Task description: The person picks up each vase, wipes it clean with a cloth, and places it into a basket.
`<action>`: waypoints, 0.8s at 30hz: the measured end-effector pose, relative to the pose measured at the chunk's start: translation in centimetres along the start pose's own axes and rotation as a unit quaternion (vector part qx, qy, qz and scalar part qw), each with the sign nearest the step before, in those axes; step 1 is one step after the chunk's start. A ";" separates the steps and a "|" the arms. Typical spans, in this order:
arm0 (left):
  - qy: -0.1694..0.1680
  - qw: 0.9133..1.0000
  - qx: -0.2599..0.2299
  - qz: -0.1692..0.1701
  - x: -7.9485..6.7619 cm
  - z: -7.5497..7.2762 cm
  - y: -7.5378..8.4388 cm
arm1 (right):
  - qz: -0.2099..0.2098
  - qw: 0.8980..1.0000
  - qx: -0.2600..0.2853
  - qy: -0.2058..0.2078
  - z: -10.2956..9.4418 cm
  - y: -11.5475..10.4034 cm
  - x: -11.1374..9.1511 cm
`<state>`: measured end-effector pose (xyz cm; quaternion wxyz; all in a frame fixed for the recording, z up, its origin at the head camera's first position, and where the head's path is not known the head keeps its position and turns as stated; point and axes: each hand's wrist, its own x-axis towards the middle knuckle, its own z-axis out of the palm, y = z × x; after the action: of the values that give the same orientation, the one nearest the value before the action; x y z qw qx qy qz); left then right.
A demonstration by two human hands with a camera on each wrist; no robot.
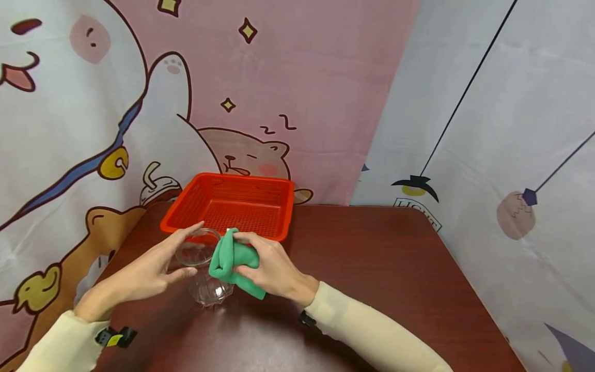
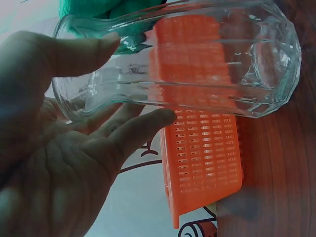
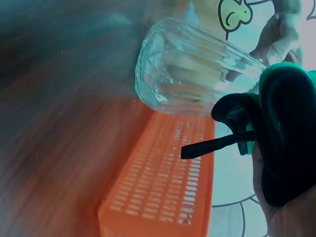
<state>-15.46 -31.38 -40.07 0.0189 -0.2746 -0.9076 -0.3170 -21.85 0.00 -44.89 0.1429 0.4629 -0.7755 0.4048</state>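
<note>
A clear, ribbed glass vase (image 1: 211,287) with a round open rim is in front of me, its faceted base toward the table. My left hand (image 1: 144,268) curves round its upper part, thumb on the near side and fingers on the far side. In the left wrist view the thumb overlaps the neck of the vase (image 2: 197,64). My right hand (image 1: 274,266) grips a folded green cloth (image 1: 232,258) close beside the rim. From the cloth (image 3: 289,133) a dark strip sticks out in the right wrist view. The cloth hides part of the rim.
Behind the vase, a red perforated plastic basket (image 1: 232,206) stands at the back left of the brown wooden table (image 1: 372,279). Cartoon-printed curtains (image 1: 325,103) hang along the back and sides of the table.
</note>
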 end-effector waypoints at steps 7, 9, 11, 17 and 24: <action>-0.015 0.999 -0.024 0.016 -0.2 0.4 0.0 | 0.030 0.999 0.027 0.014 1.4 -0.5 0.3; -0.016 0.999 -0.028 0.023 -0.1 0.4 -0.2 | 0.042 0.998 0.034 0.018 1.7 -0.7 0.3; -0.013 0.999 -0.026 0.030 -0.2 0.3 -0.2 | 0.050 0.998 0.038 0.023 2.0 -0.9 0.4; -0.009 0.999 -0.035 0.040 -0.3 0.3 -0.3 | 0.072 0.996 0.043 0.025 2.7 -1.2 0.5; -0.008 0.999 -0.029 0.039 -0.3 0.5 -0.3 | 0.090 0.996 0.016 0.004 3.1 -1.1 0.3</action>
<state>-15.35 -31.42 -40.72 0.0160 -0.3131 -0.8867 -0.3397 -20.64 -2.84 -46.16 0.1012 0.3923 -0.8067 0.4303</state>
